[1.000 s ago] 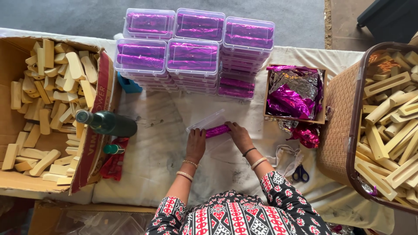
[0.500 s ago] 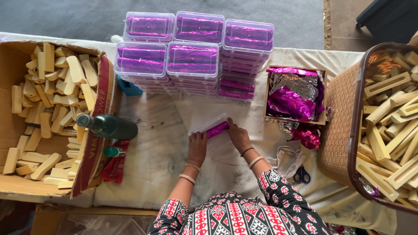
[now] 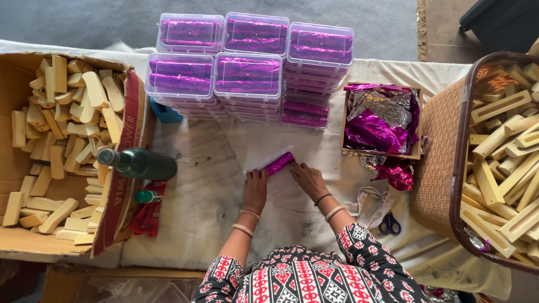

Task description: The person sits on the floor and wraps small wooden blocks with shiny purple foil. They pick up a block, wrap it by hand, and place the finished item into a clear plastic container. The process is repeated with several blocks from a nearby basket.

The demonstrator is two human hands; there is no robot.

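Biggest thing here is the white table cloth [image 3: 196, 196] filling the middle of the frame. At the far left sits one cardboard box [image 3: 120, 191] heaped with pale wooden blocks [image 3: 62, 123], way too many to count. Far right, one brown basket [image 3: 435, 163] full of longer grooved wooden pieces [image 3: 505, 168], also uncountable.

Top centre: five stacks of clear plastic boxes [image 3: 247, 73] with purple foil inside, three stacks in the back row and two in front. Right of those, one small open tray [image 3: 415, 151] of crumpled purple and silver foil [image 3: 376, 126], with one loose wad of foil [image 3: 396, 173] just below it.

One dark green bottle [image 3: 140, 164] lies on its side at the edge of the cardboard box, and one smaller green-capped bottle [image 3: 147, 196] is just under it on a red cloth [image 3: 149, 216]. One pair of blue scissors [image 3: 389, 224] is at lower right, near the right arm.

Then the foil bar [image 3: 279, 163], just one, in the centre of the frame on a white sheet [image 3: 264, 160]. Its long axis runs diagonally, lower left to upper right. The left hand [image 3: 255, 188] has fingers pressed down flat at the bar's lower-left end, not wrapped round it. The right hand [image 3: 307, 179] lies palm down, fingertips touching the bar's right side, also loose rather than clenched.
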